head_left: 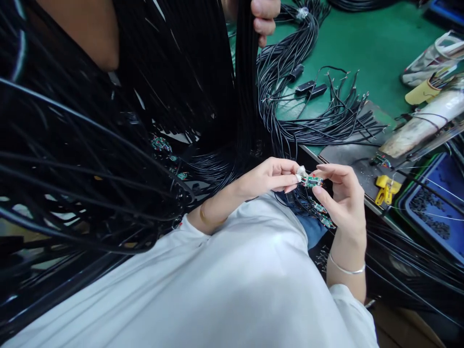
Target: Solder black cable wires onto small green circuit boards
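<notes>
Both my hands meet above my lap, which is covered by a white garment. My left hand [271, 178] pinches the white end of a small green circuit board [312, 181] between thumb and fingertips. My right hand [342, 198], with a thin bracelet at the wrist, is closed on the board's other end. More small green boards [322, 215] on black wires hang just below my right hand.
Thick bundles of black cables [145, 145] hang across the left and centre. Another person's hand [264, 19] grips a bundle at the top. On the green bench mat [380, 43] lie loose cables and black housings [308, 88]. A yellow clip [386, 188] and a blue tray [440, 241] sit at right.
</notes>
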`<state>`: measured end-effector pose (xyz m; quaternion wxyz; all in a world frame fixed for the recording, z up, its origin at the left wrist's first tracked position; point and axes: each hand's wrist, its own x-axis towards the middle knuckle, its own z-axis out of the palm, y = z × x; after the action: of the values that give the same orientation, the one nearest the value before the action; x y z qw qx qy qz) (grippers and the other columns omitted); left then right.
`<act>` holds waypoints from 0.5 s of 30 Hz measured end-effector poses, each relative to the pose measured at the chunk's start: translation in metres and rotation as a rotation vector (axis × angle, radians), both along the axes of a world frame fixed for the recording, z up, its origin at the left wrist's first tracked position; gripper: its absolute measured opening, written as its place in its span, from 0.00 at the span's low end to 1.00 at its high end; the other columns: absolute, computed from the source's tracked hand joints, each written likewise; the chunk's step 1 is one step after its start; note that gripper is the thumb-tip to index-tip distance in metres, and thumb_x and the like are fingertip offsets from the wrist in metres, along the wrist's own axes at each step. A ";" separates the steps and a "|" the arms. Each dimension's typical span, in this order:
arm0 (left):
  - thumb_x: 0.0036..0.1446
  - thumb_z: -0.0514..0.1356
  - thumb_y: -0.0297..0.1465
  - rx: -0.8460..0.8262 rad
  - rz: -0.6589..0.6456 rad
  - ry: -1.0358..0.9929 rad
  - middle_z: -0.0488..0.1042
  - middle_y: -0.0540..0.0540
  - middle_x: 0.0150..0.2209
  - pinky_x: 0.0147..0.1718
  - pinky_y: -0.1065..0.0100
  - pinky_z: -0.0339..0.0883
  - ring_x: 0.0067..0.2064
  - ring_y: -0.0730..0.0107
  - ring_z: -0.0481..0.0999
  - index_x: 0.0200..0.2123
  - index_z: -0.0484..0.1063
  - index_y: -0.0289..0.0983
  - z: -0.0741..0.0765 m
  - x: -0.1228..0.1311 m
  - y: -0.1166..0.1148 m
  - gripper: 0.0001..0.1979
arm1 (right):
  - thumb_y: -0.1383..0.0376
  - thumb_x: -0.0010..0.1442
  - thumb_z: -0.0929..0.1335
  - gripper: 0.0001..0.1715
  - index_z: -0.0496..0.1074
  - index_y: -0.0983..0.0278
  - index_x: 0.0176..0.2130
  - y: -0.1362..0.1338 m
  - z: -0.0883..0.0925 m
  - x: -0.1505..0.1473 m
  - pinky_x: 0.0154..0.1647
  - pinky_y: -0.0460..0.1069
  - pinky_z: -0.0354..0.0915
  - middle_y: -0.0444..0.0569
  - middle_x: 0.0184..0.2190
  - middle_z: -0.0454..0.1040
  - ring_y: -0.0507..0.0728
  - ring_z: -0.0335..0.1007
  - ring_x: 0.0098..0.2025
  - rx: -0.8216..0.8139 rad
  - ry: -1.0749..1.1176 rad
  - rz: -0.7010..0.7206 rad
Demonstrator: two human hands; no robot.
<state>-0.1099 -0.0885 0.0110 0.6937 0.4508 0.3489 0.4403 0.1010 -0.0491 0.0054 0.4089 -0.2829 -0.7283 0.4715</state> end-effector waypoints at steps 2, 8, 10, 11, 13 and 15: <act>0.59 0.65 0.38 -0.003 0.006 -0.003 0.68 0.53 0.22 0.20 0.74 0.44 0.21 0.83 0.55 0.37 0.72 0.31 -0.001 0.001 0.001 0.14 | 0.68 0.60 0.74 0.25 0.72 0.53 0.56 0.001 0.000 0.000 0.53 0.51 0.69 0.43 0.43 0.77 0.54 0.75 0.47 -0.001 0.012 -0.003; 0.61 0.64 0.39 -0.008 0.023 -0.012 0.72 0.51 0.24 0.19 0.75 0.50 0.20 0.84 0.60 0.34 0.71 0.32 -0.009 0.002 0.003 0.14 | 0.68 0.61 0.74 0.27 0.70 0.53 0.57 0.005 -0.002 -0.002 0.55 0.53 0.70 0.43 0.45 0.78 0.55 0.76 0.48 0.010 -0.021 0.009; 0.61 0.64 0.38 -0.004 0.034 -0.036 0.73 0.50 0.25 0.20 0.75 0.54 0.21 0.83 0.63 0.35 0.71 0.32 -0.013 0.001 0.004 0.14 | 0.67 0.61 0.74 0.28 0.70 0.53 0.58 0.006 -0.003 -0.004 0.54 0.54 0.70 0.44 0.45 0.78 0.56 0.77 0.48 0.019 -0.027 0.001; 0.61 0.65 0.38 -0.004 0.041 -0.049 0.74 0.49 0.26 0.21 0.75 0.57 0.21 0.83 0.65 0.35 0.71 0.32 -0.015 0.000 0.004 0.13 | 0.67 0.61 0.74 0.28 0.70 0.53 0.58 0.007 -0.003 -0.005 0.54 0.54 0.70 0.44 0.45 0.78 0.56 0.77 0.48 0.024 -0.028 -0.006; 0.61 0.65 0.38 -0.010 0.053 -0.071 0.75 0.49 0.27 0.23 0.75 0.61 0.23 0.81 0.68 0.35 0.71 0.32 -0.019 0.000 0.004 0.13 | 0.66 0.61 0.74 0.28 0.70 0.53 0.59 0.008 -0.003 -0.006 0.54 0.55 0.70 0.44 0.45 0.78 0.57 0.77 0.48 0.031 -0.034 -0.020; 0.62 0.65 0.37 -0.015 0.061 -0.082 0.76 0.49 0.27 0.24 0.75 0.64 0.24 0.80 0.71 0.35 0.72 0.32 -0.023 0.001 0.004 0.12 | 0.65 0.61 0.74 0.29 0.69 0.53 0.59 0.009 -0.003 -0.006 0.56 0.56 0.71 0.44 0.45 0.79 0.57 0.77 0.49 0.041 -0.038 -0.032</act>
<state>-0.1093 -0.0840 -0.0119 0.6970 0.4162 0.3373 0.4766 0.0953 -0.0401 0.0020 0.4083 -0.2950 -0.7408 0.4443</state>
